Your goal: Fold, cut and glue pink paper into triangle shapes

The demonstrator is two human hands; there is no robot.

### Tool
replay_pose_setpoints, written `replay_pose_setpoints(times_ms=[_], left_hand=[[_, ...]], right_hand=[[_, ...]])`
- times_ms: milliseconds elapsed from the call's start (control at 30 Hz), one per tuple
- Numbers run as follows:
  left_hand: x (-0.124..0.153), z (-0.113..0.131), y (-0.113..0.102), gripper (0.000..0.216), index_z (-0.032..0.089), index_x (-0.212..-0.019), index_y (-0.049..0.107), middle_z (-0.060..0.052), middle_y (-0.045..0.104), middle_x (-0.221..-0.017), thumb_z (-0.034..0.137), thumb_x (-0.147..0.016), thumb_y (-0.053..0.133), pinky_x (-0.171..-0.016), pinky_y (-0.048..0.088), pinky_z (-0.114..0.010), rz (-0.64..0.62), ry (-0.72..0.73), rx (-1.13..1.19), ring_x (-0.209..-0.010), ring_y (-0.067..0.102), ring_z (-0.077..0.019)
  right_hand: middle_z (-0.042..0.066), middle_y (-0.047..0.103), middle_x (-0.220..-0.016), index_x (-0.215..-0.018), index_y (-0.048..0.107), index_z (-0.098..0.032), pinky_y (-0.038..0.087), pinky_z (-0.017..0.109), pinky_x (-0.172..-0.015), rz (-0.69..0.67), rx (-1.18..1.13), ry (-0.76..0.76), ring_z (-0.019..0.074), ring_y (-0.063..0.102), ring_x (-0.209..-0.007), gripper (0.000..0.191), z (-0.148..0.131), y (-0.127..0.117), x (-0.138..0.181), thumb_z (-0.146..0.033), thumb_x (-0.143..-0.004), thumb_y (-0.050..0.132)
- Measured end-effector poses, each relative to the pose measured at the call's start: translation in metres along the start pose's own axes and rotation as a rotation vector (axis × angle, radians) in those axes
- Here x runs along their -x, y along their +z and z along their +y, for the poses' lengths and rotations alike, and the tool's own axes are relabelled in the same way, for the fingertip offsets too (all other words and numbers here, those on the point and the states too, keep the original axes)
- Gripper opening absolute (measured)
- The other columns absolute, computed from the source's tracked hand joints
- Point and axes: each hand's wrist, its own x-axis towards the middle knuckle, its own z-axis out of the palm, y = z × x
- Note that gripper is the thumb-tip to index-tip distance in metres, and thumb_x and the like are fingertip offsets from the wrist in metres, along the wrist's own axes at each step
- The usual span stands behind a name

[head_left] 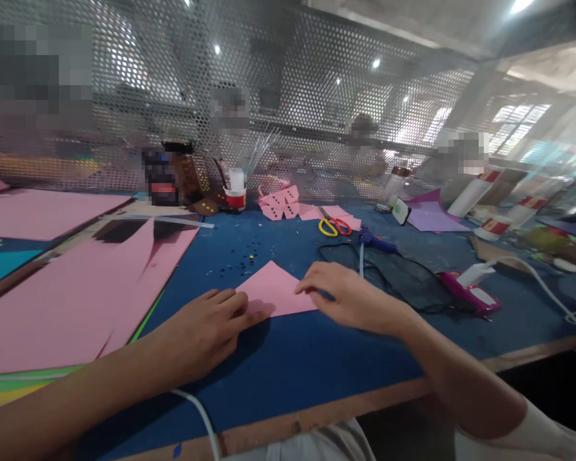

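Observation:
A sheet of pink craft paper (274,291), folded to a triangle with its peak pointing away from me, lies on the blue tabletop. My left hand (216,326) grips its left corner, fingers curled over the top and thumb stretched along the near edge. At the right corner, my right hand (350,296) bends its fingers onto the paper, fingertips touching the surface. That corner is partly hidden under the hand. Just beyond the triangle, small black bits (242,262) are scattered on the table.
Large pink sheets (77,288) are stacked at left. Farther back are a red-and-white cup (235,197), pink cut-outs with black dots (281,203) and yellow-red scissors (335,226). A blue glue gun (377,242) with its cable and a magenta power strip (470,293) lie at right. A perforated metal screen (297,83) rises behind.

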Motion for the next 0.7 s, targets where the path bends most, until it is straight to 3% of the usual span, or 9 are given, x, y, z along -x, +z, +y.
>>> replay_pose_setpoints(times_ms=[200,700], left_hand=[[0.001,0.0,-0.001,0.043,0.027,-0.13,0.055,-0.006,0.058,-0.101,0.009,-0.091,0.05,-0.076,0.041,-0.04,-0.004,0.006,-0.049,-0.086,0.055,-0.0239],[0.003,-0.009,-0.005,0.046,0.027,-0.132,0.058,-0.007,0.06,-0.1,0.01,-0.09,0.051,-0.075,0.044,-0.04,-0.044,0.069,-0.063,-0.085,0.057,-0.0239]], right_hand=[[0.008,0.061,-0.116,-0.13,0.062,-0.024,0.043,0.037,-0.092,-0.098,0.153,-0.206,0.0218,0.056,-0.102,0.041,-0.006,0.038,-0.005,-0.009,-0.094,0.049],[0.008,0.06,-0.11,-0.13,0.063,-0.027,0.043,0.037,-0.088,-0.081,0.213,-0.23,0.0216,0.053,-0.097,0.039,-0.003,0.044,-0.005,-0.013,-0.096,0.049]])
